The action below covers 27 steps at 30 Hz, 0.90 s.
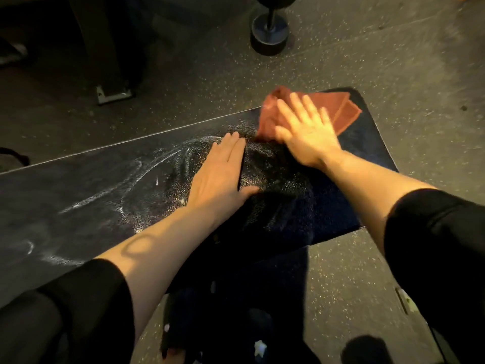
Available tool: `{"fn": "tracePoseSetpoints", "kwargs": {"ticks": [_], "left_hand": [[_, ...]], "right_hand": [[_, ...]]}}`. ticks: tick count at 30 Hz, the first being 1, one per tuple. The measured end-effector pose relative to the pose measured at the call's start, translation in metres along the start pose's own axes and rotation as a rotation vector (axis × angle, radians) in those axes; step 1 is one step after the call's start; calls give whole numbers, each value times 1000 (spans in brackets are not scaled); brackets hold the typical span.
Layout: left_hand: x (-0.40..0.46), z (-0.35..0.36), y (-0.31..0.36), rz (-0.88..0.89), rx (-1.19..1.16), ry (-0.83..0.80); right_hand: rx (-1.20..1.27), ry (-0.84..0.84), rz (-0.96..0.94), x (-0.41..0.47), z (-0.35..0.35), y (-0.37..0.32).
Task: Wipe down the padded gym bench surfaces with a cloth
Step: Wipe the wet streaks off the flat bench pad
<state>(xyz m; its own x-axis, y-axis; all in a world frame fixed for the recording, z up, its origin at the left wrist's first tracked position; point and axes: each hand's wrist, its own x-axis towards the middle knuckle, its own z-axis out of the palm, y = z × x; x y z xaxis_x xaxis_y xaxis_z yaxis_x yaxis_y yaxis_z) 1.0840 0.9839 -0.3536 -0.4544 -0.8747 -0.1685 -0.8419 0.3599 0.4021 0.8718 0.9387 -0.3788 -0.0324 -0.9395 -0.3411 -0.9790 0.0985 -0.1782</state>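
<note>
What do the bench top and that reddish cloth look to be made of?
Bench pad: likely vinyl or faux leather, dark with a pebbled grain that glints under the light and carries wet streaks. Cloth: soft woven fabric, perhaps microfibre or terry; matte, folded in limp layers.

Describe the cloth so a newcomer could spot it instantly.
Find the long dark padded gym bench crossing the frame. Near its rounded far-right end, the right hand presses flat on a crumpled rust-red cloth, the only brightly coloured thing on it.

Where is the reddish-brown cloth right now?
In the head view, the reddish-brown cloth lies near the right end of the padded bench, under the right hand's flat fingers; the left hand rests just left of it.
</note>
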Motion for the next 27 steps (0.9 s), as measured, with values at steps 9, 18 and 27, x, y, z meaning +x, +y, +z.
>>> {"fn": "tracePoseSetpoints", "kwargs": {"ticks": [9, 18, 27], "left_hand": [[-32, 14, -8, -14, 14, 88], [-51, 36, 8, 33, 4, 174], [-84, 45, 17, 68, 86, 197]], "right_hand": [[-9, 48, -127, -36, 32, -66], [-33, 100, -9, -76, 43, -51], [26, 112, 322, -102, 42, 6]]}}
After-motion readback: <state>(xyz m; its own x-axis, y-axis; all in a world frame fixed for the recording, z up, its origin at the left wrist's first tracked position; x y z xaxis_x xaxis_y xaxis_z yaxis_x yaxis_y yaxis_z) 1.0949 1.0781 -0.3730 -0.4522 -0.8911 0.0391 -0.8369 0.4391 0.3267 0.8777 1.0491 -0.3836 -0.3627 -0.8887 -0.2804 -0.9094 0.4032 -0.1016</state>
